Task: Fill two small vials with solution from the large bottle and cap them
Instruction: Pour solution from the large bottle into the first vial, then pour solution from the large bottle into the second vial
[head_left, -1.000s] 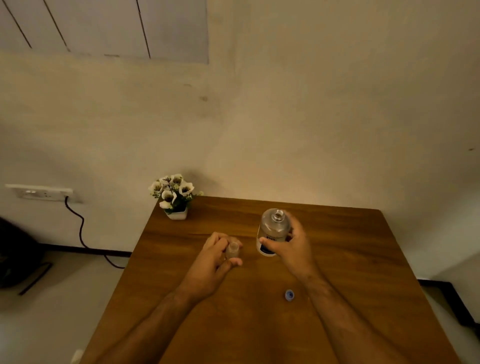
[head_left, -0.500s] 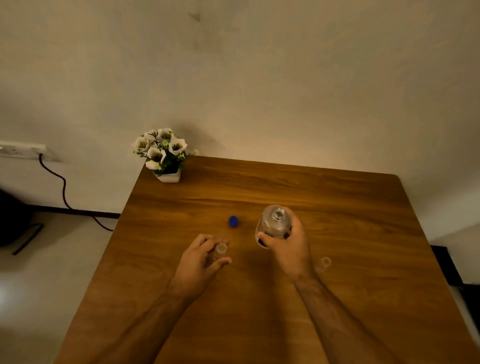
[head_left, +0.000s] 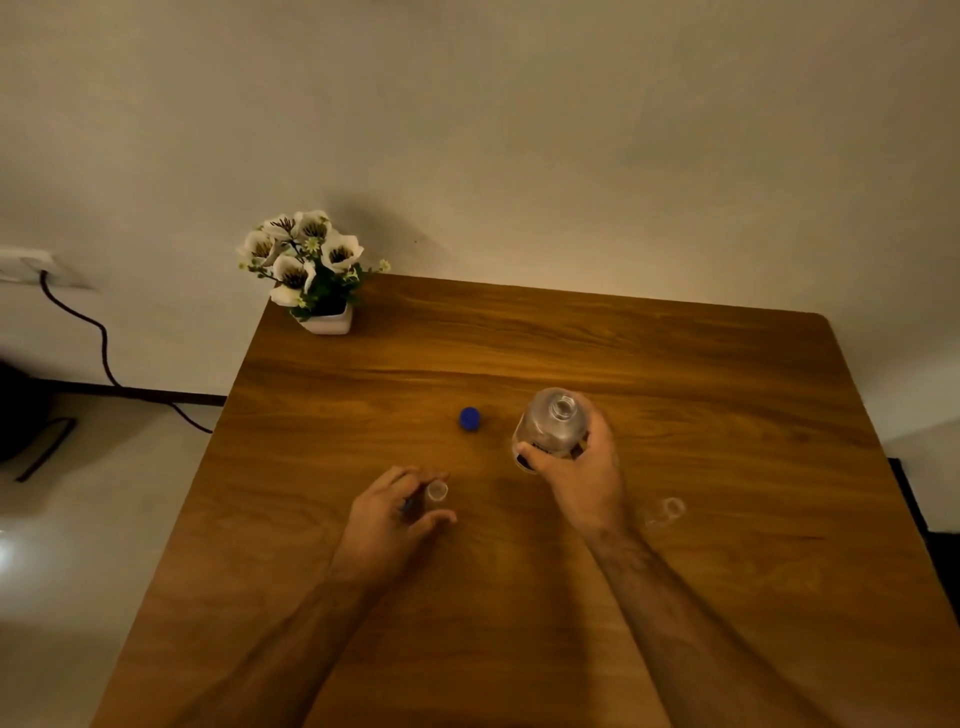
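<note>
A large clear bottle (head_left: 549, 426) with a dark label stands open-necked near the middle of the wooden table (head_left: 675, 374); my right hand (head_left: 582, 470) grips its body from the near side. My left hand (head_left: 395, 512) holds a small open vial (head_left: 435, 493) upright between thumb and fingers, and something blue shows under the fingers. A second clear vial (head_left: 665, 512) lies on the table just right of my right wrist. A blue cap (head_left: 470, 419) sits on the table left of the bottle.
A small white pot of artificial white flowers (head_left: 311, 270) stands at the table's far left corner against the wall. A black cable (head_left: 98, 343) runs from a wall socket down to the floor at left.
The camera view has tilted and moved closer over the table. Both hands keep their holds on the vial and the bottle, barely shifting on the table.
</note>
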